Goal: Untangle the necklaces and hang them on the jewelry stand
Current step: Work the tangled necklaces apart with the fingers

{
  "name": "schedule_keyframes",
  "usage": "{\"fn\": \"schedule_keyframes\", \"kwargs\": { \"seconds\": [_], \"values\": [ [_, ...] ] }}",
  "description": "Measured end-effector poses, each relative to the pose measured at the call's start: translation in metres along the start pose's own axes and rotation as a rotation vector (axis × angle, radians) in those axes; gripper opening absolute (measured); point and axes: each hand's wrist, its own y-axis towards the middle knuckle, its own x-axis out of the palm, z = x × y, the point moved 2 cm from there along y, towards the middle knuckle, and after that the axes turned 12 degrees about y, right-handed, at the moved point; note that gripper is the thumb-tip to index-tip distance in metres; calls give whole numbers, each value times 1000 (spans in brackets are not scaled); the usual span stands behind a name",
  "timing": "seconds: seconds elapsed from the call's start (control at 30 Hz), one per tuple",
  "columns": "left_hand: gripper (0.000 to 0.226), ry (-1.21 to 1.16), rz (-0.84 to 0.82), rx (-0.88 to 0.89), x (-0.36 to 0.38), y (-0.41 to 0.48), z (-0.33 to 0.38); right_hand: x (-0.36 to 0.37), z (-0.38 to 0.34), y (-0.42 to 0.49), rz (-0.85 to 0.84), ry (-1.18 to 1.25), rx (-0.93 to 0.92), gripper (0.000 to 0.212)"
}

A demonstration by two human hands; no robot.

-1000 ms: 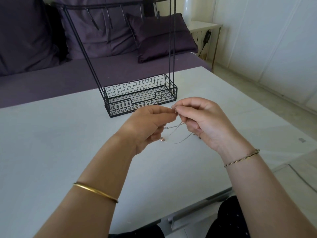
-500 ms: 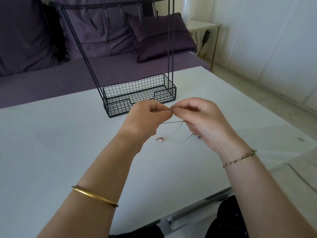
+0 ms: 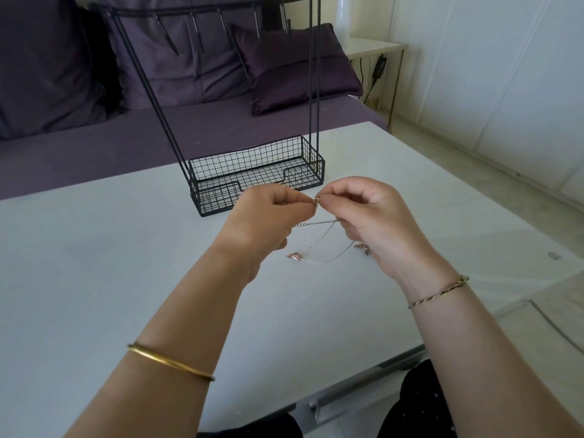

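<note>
From my station I see both hands held close together over the white table [image 3: 94, 263], near the middle of the view. The left hand [image 3: 262, 222] has its fingers curled, and its thumb and forefinger nip a small rose-gold clasp [image 3: 315, 201]. The right hand [image 3: 363, 216] meets it from three o'clock and pinches the same clasp from the other side, so the fingertips of the two hands nearly touch.

The necklaces [image 3: 322, 262] trail from that grip toward six o'clock. A fine silver chain loops down between the palms, with a rose-gold pendant [image 3: 294, 256] at the seven o'clock end of the loop. I cannot tell whether the pendant touches the table. A darker chain of larger links [image 3: 311, 224] runs level from the right hand's curled fingers toward the left palm. A second rose-gold piece [image 3: 361, 248] shows beside the heel of the right hand. I cannot tell which chain it belongs to, nor how the strands cross.

The jewelry stand [image 3: 259, 162] sits on the table at twelve o'clock from the hands, near them but apart. It is black wire, meshed at the foot, with a row of hooks [image 3: 196, 36] on its top bar. Beyond it, also at twelve o'clock, are a purple sofa [image 3: 94, 143] and a cushion [image 3: 300, 67]. A gold bangle [image 3: 170, 363] rings the left forearm and a twisted bracelet [image 3: 437, 294] the right wrist.
</note>
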Motion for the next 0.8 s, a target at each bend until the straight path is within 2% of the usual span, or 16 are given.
{"fn": "schedule_keyframes", "kwargs": {
  "seconds": [0.37,0.67,0.8],
  "values": [
    [16,-24,17,5,1,1,0,1,0,0,-21,-27,-39,12],
    [21,-145,-28,-121,2,2,0,5,-5,-3,-37,-128,-136,10],
    [16,-43,26,-36,1,1,0,6,-3,-2,4,-151,-133,9]
  ]
}}
